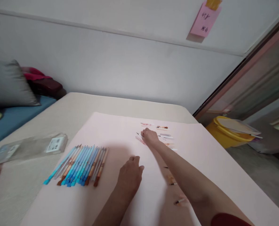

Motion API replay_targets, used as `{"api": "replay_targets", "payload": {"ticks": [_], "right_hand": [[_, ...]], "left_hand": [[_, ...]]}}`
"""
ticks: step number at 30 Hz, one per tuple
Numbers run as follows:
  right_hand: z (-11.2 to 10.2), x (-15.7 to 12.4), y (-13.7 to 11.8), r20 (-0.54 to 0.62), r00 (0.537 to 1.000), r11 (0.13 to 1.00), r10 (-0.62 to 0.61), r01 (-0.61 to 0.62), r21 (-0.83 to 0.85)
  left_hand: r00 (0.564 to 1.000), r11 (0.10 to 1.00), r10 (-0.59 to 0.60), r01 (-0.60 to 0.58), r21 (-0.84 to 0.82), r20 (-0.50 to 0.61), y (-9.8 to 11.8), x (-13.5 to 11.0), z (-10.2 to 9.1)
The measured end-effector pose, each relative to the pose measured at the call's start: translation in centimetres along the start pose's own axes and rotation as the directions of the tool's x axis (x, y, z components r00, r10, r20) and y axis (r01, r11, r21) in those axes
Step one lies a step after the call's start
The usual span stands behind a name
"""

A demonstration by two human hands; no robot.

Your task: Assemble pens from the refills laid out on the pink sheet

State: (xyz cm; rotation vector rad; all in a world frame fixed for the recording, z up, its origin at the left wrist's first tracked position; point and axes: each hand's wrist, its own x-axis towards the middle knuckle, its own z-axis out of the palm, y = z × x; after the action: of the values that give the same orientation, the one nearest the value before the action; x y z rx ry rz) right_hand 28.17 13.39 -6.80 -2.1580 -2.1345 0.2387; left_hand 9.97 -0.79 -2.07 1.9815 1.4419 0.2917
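Observation:
My right hand (150, 137) reaches over the pale pink sheet (120, 128), its fingers pinched at a thin white pen refill (140, 135) with a dark tip. Just below those fingers lies a clear, pinkish pen part (140, 140). Closer to me, my left hand (130, 173) hovers over or rests on the sheet, fingers loosely curled, thumb apart, nothing visible in it. Left of it lies a row of pens (83, 164) in blue, turquoise, brown and grey. Beyond my right hand are a brown pen part (163, 127) and another white refill (166, 137).
More small pen parts (172, 180) lie beside my right forearm, partly hidden. A clear plastic packet (33, 147) is on the table's left side. A yellow bucket (224, 133) stands off the right edge. A grey cushion (9, 83) sits at far left; a wall closes off the back.

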Motion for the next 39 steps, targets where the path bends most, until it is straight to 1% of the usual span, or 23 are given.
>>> {"api": "replay_targets", "payload": {"ticks": [3, 6, 7, 9, 10, 11, 13, 14, 15, 17, 18, 19, 20, 21, 22, 23, 24, 25, 26, 28, 31, 34, 39], "right_hand": [[-1.3, -0.4, -0.5, -0.001, 1.000, 0.994, 0.009, -0.009, 0.106], [-2.7, -2.6, -1.6, 0.020, 1.000, 0.967, -0.017, 0.011, 0.256], [-2.9, -3.7, -2.1, 0.042, 0.998, 0.946, -0.045, 0.029, 0.321], [-3.0, -6.4, -3.4, 0.093, 0.990, 0.881, -0.103, 0.047, 0.471], [-2.9, -7.7, -4.0, 0.164, 0.975, 0.699, -0.148, -0.015, 0.715], [-2.7, -9.0, -4.5, 0.239, 0.953, 0.482, -0.185, -0.124, 0.867], [-2.4, -11.0, -5.5, 0.307, 0.918, 0.137, -0.250, -0.281, 0.950], [-2.3, -11.7, -5.9, 0.327, 0.907, 0.017, -0.265, -0.335, 0.942], [-2.2, -12.2, -6.3, 0.340, 0.901, -0.066, -0.271, -0.370, 0.927], [-2.1, -12.7, -6.8, 0.362, 0.892, -0.141, -0.271, -0.409, 0.902], [-2.1, -12.7, -6.9, 0.368, 0.891, -0.134, -0.267, -0.412, 0.901], [-2.1, -12.6, -6.9, 0.367, 0.894, -0.091, -0.256, -0.400, 0.912], [-2.1, -12.3, -6.8, 0.354, 0.907, -0.001, -0.229, -0.364, 0.932], [-2.1, -11.8, -6.5, 0.322, 0.930, 0.144, -0.178, -0.299, 0.943], [-2.2, -11.2, -5.9, 0.272, 0.957, 0.341, -0.104, -0.222, 0.913], [-2.2, -10.4, -5.2, 0.180, 0.984, 0.565, -0.009, -0.143, 0.812], [-2.2, -9.6, -4.4, 0.049, 0.995, 0.783, 0.090, -0.101, 0.614], [-2.1, -8.7, -3.4, -0.079, 0.979, 0.920, 0.189, -0.148, 0.362], [-2.0, -7.8, -2.4, -0.114, 0.963, 0.938, 0.246, -0.206, 0.280], [-1.5, -6.3, -0.6, -0.127, 0.944, 0.940, 0.305, -0.277, 0.200], [-0.5, -5.1, 1.1, -0.103, 0.930, 0.933, 0.352, -0.339, 0.125], [0.3, -5.1, 1.3, -0.088, 0.936, 0.939, 0.341, -0.336, 0.068], [0.4, -4.8, 0.0, -0.058, 0.962, 0.964, 0.267, -0.266, 0.018]], "left_hand": [[0.998, 0.993, 0.000, -0.008, -0.121, -0.067, -0.3, 0.1, 0.2], [0.982, 0.924, -0.088, 0.017, -0.382, -0.169, -0.9, 0.8, 0.4], [0.972, 0.862, -0.141, 0.027, -0.506, -0.189, -1.2, 1.1, 0.4], [0.950, 0.653, -0.257, 0.034, -0.757, -0.179, -1.5, 1.6, 0.3], [0.945, 0.528, -0.291, 0.027, -0.849, -0.151, -1.6, 1.8, 0.2], [0.944, 0.414, -0.307, 0.017, -0.910, -0.122, -1.6, 1.8, 0.1], [0.950, 0.261, -0.303, 0.008, -0.965, -0.074, -1.5, 1.6, -0.1], [0.953, 0.217, -0.297, 0.006, -0.976, -0.060, -1.5, 1.4, -0.2], [0.954, 0.184, -0.295, 0.005, -0.983, -0.050, -1.5, 1.2, -0.3], [0.952, 0.138, -0.302, -0.005, -0.990, -0.047, -1.4, 0.8, -0.4], [0.951, 0.124, -0.303, -0.016, -0.992, -0.054, -1.4, 0.7, -0.5], [0.949, 0.116, -0.308, -0.029, -0.993, -0.064, -1.5, 0.7, -0.5], [0.944, 0.106, -0.322, -0.038, -0.994, -0.071, -1.5, 0.7, -0.6], [0.938, 0.087, -0.341, -0.042, -0.995, -0.069, -1.6, 0.7, -0.7], [0.931, 0.054, -0.361, -0.041, -0.998, -0.058, -1.6, 0.8, -0.8], [0.924, 0.009, -0.381, -0.038, -0.999, -0.038, -1.7, 0.9, -0.9], [0.918, -0.046, -0.396, -0.034, -0.998, -0.013, -1.7, 0.9, -1.1], [0.915, -0.102, -0.403, -0.029, -0.994, 0.015, -1.8, 1.0, -1.2], [0.914, -0.152, -0.404, -0.024, -0.988, 0.040, -1.8, 1.0, -1.4], [0.912, -0.209, -0.402, -0.011, -0.978, 0.076, -1.8, 1.0, -1.6], [0.915, -0.221, -0.389, 0.017, -0.975, 0.104, -1.7, 1.0, -1.7], [0.916, -0.220, -0.383, 0.036, -0.975, 0.120, -1.6, 0.9, -1.8], [0.904, -0.243, -0.402, 0.048, -0.969, 0.145, -1.5, 1.0, -1.6]]}}
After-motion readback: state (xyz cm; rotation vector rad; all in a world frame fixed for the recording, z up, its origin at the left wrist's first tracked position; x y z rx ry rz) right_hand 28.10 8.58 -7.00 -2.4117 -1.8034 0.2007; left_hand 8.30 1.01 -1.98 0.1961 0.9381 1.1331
